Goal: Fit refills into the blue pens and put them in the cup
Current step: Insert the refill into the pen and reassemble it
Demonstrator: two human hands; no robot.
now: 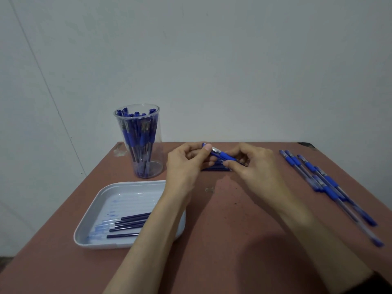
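Both hands meet over the far middle of the table [233, 230], well above the near edge

- Your left hand [186, 161]: thumb and curled fingers pinch one pen [225, 156] at the end with the silver band
- Your right hand [255, 164]: curled fingertips pinch the same pen on its blue grip section
- The pen is held off the table between the two hands, tilted, with the left end higher; your fingers cover both ends, so you cannot tell tip from tail
- Table refills [216, 168]: thin dark sticks lying side by side on the table just under your fingers, mostly hidden by them
- Cup [157, 164]: clear, upright, at the far left of the table near the back edge. It is packed with cup pens [135, 132] standing caps up, some leaning
- Tray [137, 183]: white, shallow, near left; your left forearm crosses its right side
- Tray refills [129, 221]: a few dark ones with clear ends, roughly parallel in the near half of the tray, with blue smudges on the floor around them
- Loose pens [326, 183]: a slanted group on the right, running from the far side toward the near right edge, some overlapping — well apart from the cup
- Wall [212, 60]: pale, plain, right behind the table
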